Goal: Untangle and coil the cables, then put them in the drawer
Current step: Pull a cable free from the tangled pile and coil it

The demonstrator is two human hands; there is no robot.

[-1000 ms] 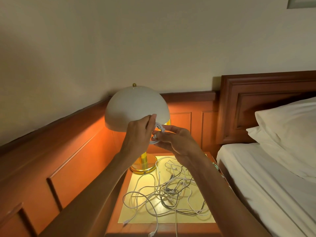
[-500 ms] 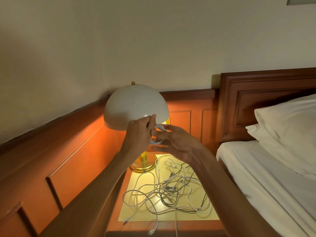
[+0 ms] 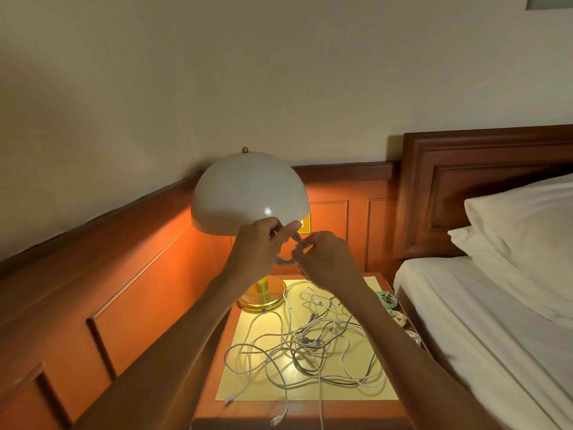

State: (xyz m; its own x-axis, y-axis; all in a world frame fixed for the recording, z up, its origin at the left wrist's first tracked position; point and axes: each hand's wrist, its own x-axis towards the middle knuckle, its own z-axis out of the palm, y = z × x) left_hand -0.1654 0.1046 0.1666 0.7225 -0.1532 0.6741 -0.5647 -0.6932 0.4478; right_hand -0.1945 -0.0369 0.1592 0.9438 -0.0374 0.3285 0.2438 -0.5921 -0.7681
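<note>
Slippage is the risk: left hand (image 3: pixel 257 249) and right hand (image 3: pixel 322 262) pinch a small white coil (image 3: pixel 283 260) in curled fingers (image 3: pixel 313 243) near the lamp (image 3: pixel 248 190), above the tangle (image 3: pixel 310 346) on the worktop (image 3: pixel 356 409); loosening would likely let loops spring open.

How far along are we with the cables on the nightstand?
Done: a teal coil and a white coil lie at the right edge of the nightstand. In hand: left hand and right hand grip a small white loop in front of the lamp. Left: the tangle of cables on the yellow mat; no drawer is in view.
</note>
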